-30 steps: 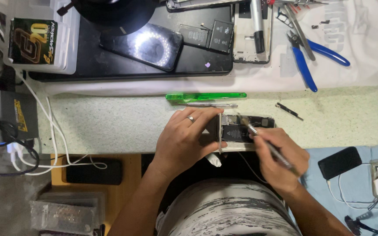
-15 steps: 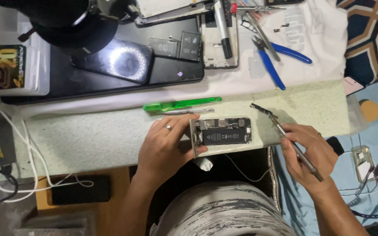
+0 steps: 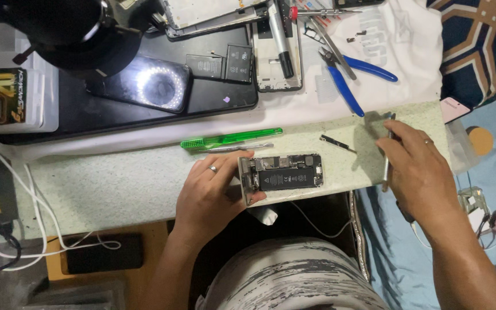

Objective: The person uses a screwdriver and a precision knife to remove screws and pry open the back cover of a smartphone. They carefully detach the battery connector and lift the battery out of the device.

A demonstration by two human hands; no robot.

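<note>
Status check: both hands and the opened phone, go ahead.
Left hand grips the opened phone at its left end. Right hand holds a thin metal tool, off the phone. Small black part lies between.

— What has the left hand got?
— It grips the left end of the opened phone lying on the mat, battery up.
— And the right hand?
— Off to the right, well apart from the phone, holding a thin tool. A green toothbrush lies just above the phone, blue pliers farther up.
</note>
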